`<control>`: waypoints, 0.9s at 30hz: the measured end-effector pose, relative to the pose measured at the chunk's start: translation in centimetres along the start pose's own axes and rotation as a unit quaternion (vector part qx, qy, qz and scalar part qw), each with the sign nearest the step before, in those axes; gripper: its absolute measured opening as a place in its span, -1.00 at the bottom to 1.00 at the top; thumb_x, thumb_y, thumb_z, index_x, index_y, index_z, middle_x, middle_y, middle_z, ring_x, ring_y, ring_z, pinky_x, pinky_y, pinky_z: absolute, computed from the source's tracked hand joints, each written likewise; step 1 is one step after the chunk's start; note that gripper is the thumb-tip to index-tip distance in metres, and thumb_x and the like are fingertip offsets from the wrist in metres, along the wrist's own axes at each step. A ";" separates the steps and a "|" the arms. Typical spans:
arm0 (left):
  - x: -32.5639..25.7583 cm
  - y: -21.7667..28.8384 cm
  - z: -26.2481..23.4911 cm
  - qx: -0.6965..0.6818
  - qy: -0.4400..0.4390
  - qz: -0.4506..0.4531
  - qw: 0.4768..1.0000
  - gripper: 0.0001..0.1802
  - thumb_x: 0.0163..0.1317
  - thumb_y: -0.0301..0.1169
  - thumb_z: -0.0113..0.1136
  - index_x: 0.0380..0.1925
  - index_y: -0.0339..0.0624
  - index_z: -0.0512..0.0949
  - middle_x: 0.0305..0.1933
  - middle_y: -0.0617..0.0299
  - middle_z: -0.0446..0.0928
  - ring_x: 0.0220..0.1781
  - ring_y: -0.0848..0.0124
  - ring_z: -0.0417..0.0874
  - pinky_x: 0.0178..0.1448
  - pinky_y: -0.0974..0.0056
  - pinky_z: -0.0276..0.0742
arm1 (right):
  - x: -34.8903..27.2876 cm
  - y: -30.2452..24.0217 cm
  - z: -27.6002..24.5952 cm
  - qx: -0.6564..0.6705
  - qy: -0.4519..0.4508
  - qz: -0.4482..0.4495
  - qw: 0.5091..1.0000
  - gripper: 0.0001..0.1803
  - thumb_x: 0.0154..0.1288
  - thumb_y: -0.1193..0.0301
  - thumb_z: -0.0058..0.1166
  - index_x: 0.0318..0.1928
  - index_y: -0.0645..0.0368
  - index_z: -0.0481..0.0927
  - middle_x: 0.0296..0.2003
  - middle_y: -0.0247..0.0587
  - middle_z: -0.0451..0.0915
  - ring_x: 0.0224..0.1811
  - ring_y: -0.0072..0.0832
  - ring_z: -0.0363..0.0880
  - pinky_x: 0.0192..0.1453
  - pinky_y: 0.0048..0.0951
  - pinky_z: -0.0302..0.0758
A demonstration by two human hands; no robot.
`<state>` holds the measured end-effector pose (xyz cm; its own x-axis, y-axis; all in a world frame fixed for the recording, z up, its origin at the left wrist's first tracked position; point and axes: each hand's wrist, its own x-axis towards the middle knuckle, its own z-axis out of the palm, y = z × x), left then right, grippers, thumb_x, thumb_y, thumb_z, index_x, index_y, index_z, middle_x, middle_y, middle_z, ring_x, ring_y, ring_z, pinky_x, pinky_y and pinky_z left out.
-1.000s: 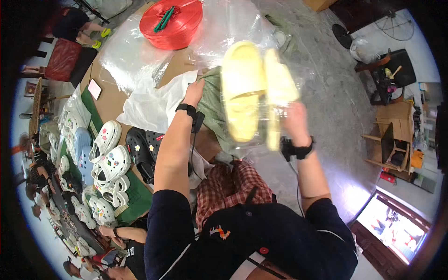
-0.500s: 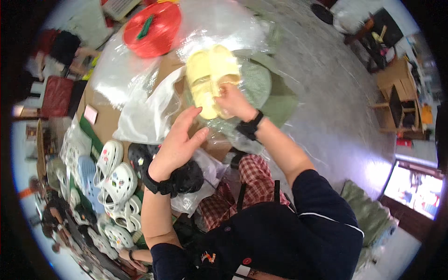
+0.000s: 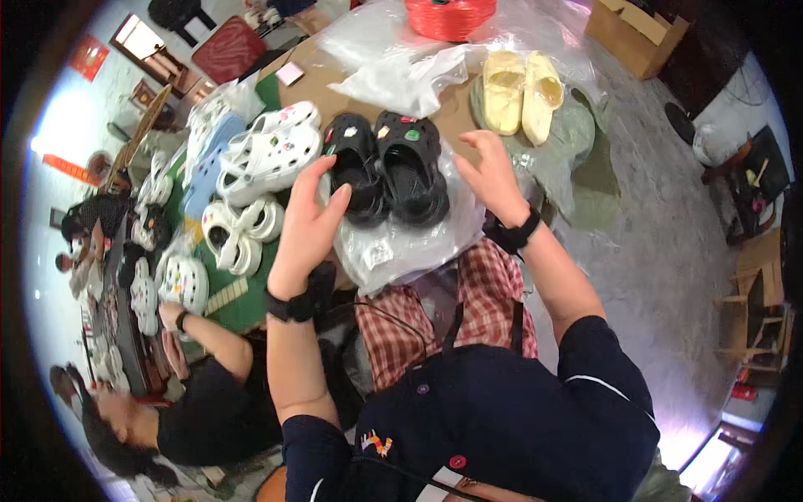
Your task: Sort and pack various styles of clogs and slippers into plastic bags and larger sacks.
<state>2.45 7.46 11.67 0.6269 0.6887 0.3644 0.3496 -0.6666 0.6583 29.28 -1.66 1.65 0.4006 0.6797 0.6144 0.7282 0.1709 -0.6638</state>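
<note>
A pair of black clogs [image 3: 410,171] with small coloured charms lies side by side, toes away from me, on a clear plastic bag [image 3: 401,255]. At their left side is my left hand [image 3: 308,219], thumb and fingers apart. Its fingertips come close to the left clog; whether they touch it I cannot tell. To the right of the pair my right hand [image 3: 495,177] hovers with spread fingers and nothing in them. Farther off, on the right, a pair of yellow slides [image 3: 503,92] rests on pale green plastic wrapping [image 3: 573,125].
Several white clogs [image 3: 272,159] and blue shoes [image 3: 209,167] crowd the table's left. A roll of red plastic twine [image 3: 452,18] stands at the back by crumpled clear film [image 3: 410,75]. A co-worker's arm [image 3: 213,339] reaches in at lower left.
My right hand has let go of the yellow slides, which now lie on the wrapping. My view has turned left, and both hands are now beside the black clogs.
</note>
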 end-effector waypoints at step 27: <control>-3.4 -0.7 2.7 -0.061 0.027 0.008 0.998 -0.48 0.13 -0.45 0.21 0.12 -0.31 0.36 0.22 -0.02 0.36 0.26 0.14 0.38 0.33 0.19 0.27 | 14.3 4.6 9.0 0.082 0.126 0.117 0.982 -0.63 0.08 0.56 -0.01 -0.03 0.26 0.43 -0.09 0.13 0.54 0.01 0.03 0.50 0.08 -0.17 0.43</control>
<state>1.98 4.77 8.17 0.5924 0.6941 0.4089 0.2506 -0.6412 0.7253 33.39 15.27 3.52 0.6858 0.5200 0.5091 0.5092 0.1569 -0.8462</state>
